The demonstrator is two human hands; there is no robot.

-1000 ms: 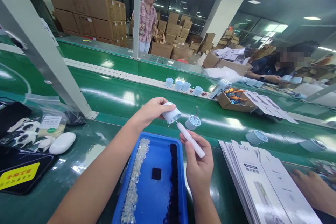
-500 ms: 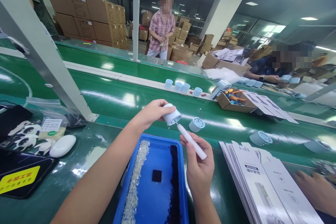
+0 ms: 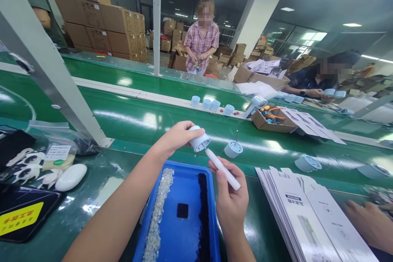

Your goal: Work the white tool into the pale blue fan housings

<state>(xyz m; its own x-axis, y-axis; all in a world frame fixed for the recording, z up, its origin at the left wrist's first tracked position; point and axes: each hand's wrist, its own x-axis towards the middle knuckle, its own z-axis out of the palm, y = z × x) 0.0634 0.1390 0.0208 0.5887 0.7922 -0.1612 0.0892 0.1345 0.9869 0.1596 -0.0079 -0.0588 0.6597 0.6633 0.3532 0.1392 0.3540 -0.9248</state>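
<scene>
One view, head camera. Left hand [image 3: 181,134] clamped on a pale blue cup [image 3: 199,140], thumb along its upper side. Right hand [image 3: 231,196] closed round a white pen-shaped tool [image 3: 223,169], held like a pen. Key relation: tool's long axis slants from its butt, low right, up and leftward to a thin tip at the cup's open end, which faces right and down to meet it. Cannot tell whether the tip touches anything inside.

Cup lies up-left of the right hand, beyond its fingertips; left hand the nearer, gripping it. Tool's tip end nearer the left hand, butt within the right. Hands apart, linked only by this near-meeting of tip and cup, above the far end of a blue tray [image 3: 175,239] on the worktop [image 3: 102,186]. Loose cup [image 3: 233,150] on the green belt [image 3: 129,125], beyond the right hand, well apart from it.
</scene>
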